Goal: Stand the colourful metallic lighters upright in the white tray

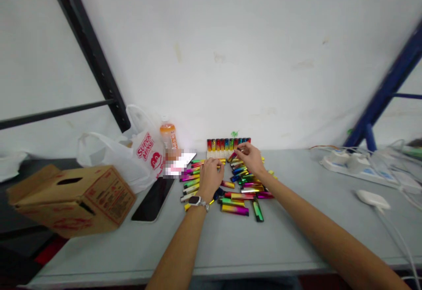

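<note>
Many bright metallic lighters (234, 198) lie loose in a pile on the grey table (231, 241). A row of several lighters (227, 144) stands upright in a white tray (221, 153) against the wall. My left hand (211, 175), with a watch on its wrist, rests on the pile's left part, fingers curled over lighters; what it grips is hidden. My right hand (250, 158) reaches to the tray's right end and pinches a lighter (232, 156) near the row.
A black phone (153, 200) lies left of the pile. Beside it are a cardboard box (70, 197), a white plastic bag (132, 153) and an orange-capped bottle (168, 135). A power strip (356, 164) with cables and a white device (372, 198) sit at the right.
</note>
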Tool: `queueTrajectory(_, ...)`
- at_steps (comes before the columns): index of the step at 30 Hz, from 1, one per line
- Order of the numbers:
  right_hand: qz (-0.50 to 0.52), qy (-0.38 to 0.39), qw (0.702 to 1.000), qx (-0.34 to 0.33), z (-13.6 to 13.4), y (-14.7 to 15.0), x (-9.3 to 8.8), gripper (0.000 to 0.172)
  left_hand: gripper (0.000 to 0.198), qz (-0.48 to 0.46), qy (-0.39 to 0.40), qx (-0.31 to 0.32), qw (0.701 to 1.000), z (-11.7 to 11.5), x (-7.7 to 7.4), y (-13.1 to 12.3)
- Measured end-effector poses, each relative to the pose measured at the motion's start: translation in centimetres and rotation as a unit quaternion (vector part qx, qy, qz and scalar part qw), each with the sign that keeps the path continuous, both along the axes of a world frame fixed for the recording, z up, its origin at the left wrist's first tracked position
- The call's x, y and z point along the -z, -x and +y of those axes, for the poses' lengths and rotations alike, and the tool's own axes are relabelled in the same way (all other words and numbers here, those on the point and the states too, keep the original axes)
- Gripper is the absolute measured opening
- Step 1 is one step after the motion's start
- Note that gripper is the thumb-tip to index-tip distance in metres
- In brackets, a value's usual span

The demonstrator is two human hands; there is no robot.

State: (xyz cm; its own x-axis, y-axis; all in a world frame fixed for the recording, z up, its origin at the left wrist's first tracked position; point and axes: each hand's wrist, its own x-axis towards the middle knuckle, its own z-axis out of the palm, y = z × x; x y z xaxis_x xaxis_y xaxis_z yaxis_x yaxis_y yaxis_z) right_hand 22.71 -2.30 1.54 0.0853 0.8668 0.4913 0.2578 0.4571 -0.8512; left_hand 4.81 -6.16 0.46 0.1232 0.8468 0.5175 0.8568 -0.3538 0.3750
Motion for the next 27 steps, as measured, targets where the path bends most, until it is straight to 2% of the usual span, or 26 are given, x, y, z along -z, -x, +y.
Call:
queueTrajectory(4,-0.111,-0.054,0.991,0.042,3.9,0.1,-0.7,0.019,0.016,0.032,0.017,-0.022,0.999,-0.1,0.2,0.4)
queueTrajectory(7,-0.177,-0.064,0.981,0.053,6.1,0.4,-0.8,0.014,0.018,0.045,0.026,-0.031,0.998,-0.1,0.5,0.6)
queueTrajectory(14,-0.306,-0.034,0.949,0.067,8.2,1.6,-0.8,0.009,0.018,0.063,0.05,-0.032,0.996,0.0,0.5,0.6)
queueTrajectory(20,-0.419,-0.023,0.901,0.11,7.7,2.1,-1.4,0.028,0.021,0.076,0.051,-0.033,0.995,0.0,0.5,0.6)
queueTrajectory(23,-0.462,-0.015,0.879,0.116,6.4,2.1,-1.3,0.04,0.022,0.081,0.059,-0.03,0.994,-0.2,0.3,0.6)
queueTrajectory(27,-0.488,-0.008,0.868,0.091,4.0,1.1,-0.8,0.051,0.021,0.087,0.076,-0.022,0.993,-0.4,0.0,0.5)
